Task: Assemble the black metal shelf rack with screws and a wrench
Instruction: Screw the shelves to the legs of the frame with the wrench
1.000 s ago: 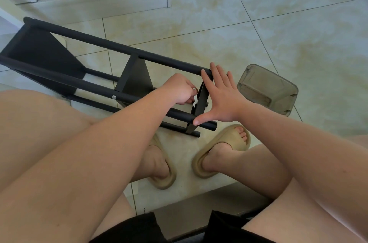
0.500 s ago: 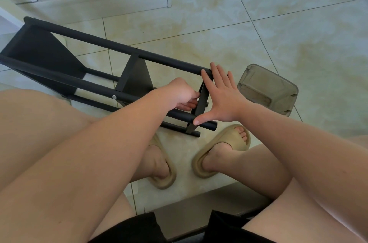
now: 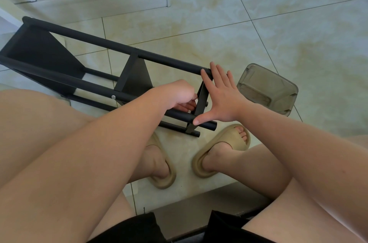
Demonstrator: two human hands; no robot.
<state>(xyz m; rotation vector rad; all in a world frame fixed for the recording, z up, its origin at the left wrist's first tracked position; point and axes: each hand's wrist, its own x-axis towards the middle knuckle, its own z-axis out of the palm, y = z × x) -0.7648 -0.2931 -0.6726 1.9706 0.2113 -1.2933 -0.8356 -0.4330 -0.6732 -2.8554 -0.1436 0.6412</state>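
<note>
My right hand (image 3: 222,96) braces flat on the end panel (image 3: 201,101) of the rack (image 3: 99,43). My left hand (image 3: 178,94) curls just behind it, and I cannot tell what it holds. If the brace slips, the fastening could misalign.

Bright, soft daylight fills this indoor scene, and exposure is even across most of it. Glossy cream marbled floor tiles (image 3: 288,29) carry a mild sheen on the far right. A black metal shelf rack (image 3: 39,51) and a pair of tan foam slippers (image 3: 229,141) cast faint, soft-edged shadows. A dark band of shade crosses the near floor. The bare right thigh (image 3: 338,213) looks washed out. Wide-angle distortion curves the tile joints and enlarges everything near the camera. Focus is sharp at the centre.
</note>
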